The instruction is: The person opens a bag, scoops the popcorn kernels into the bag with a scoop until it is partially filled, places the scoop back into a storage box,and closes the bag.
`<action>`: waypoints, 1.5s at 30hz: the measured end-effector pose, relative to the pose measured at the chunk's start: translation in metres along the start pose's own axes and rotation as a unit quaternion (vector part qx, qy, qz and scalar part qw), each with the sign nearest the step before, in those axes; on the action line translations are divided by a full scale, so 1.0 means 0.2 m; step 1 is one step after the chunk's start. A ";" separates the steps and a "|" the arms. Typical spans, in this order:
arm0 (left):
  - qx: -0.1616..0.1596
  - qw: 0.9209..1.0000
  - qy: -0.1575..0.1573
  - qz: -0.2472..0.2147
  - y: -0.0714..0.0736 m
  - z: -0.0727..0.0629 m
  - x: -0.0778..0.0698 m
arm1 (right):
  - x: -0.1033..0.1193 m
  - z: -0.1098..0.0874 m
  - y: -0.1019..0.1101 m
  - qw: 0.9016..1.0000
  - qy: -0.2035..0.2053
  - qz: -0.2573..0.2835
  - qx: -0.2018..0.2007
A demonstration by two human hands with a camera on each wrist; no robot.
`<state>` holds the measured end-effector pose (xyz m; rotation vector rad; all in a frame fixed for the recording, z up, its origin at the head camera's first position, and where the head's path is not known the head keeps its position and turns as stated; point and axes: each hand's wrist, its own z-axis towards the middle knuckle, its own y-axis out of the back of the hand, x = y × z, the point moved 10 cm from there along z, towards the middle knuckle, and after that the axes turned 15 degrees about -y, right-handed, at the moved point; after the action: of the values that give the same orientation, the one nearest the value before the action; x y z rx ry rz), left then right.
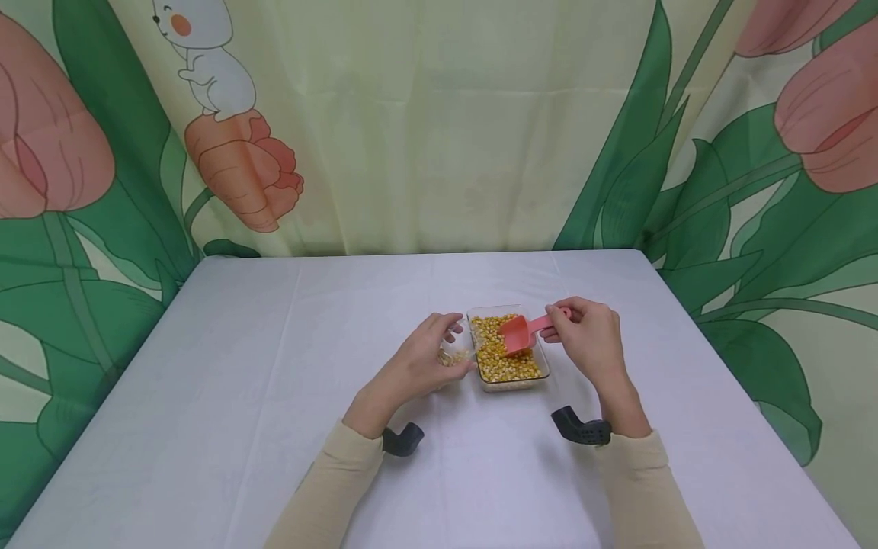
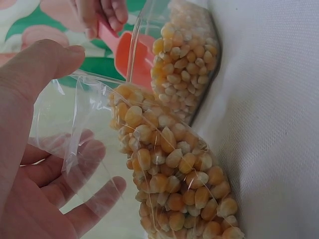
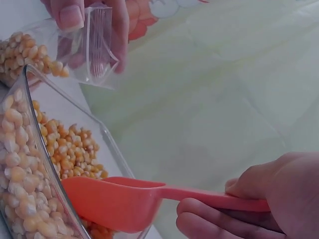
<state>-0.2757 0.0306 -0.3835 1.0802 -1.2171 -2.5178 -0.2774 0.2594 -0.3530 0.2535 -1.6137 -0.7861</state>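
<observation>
So in the head view, the left hand (image 1: 425,354) mostly covers a clear bag (image 1: 454,357) just right of center, so its grip's hard to make out there; right hand (image 1: 590,335) pinches the handle of a pink scoop (image 1: 517,335), scoop bowl out to the left of the fingers, over corn kernels (image 1: 490,358) in a glass dish (image 1: 511,386). Left wrist view: the bag's clear top sits between thumb and loosely spread fingers at left, kernels bulging right of the grip and running off the bottom edge; dish and right hand get cut off up top. Right wrist view: thumb and fingers hold the handle at lower right, its tail end hidden in the hand, the dish cropped lower left, and the bag's ridged edge pokes out upper left under the left thumb.
</observation>
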 end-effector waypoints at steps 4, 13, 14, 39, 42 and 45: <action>0.003 1.000 0.005 -0.003 0.00 0.00 0.00 | -0.04 0.03 -0.01 1.000 -0.021 0.014 0.010; 0.011 1.000 0.007 0.003 -0.01 0.00 0.00 | -0.15 0.07 -0.04 0.995 -0.079 0.054 0.042; 0.010 1.000 0.006 0.002 -0.01 0.00 0.00 | -0.16 0.08 -0.05 0.994 -0.082 0.059 0.044; 0.014 1.000 0.009 -0.003 -0.02 0.00 0.01 | -0.39 0.16 -0.15 0.966 -0.177 0.158 0.107; 0.013 1.000 0.008 -0.003 -0.02 0.00 0.01 | -0.40 0.16 -0.16 0.962 -0.190 0.165 0.110; 0.013 1.000 0.008 -0.004 -0.02 0.00 0.01 | -0.41 0.16 -0.16 0.957 -0.200 0.174 0.116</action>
<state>-0.2767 0.0330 -0.3872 1.1092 -1.2474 -2.5013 -0.2987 0.2941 -0.4378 -0.0328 -2.0662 -0.3893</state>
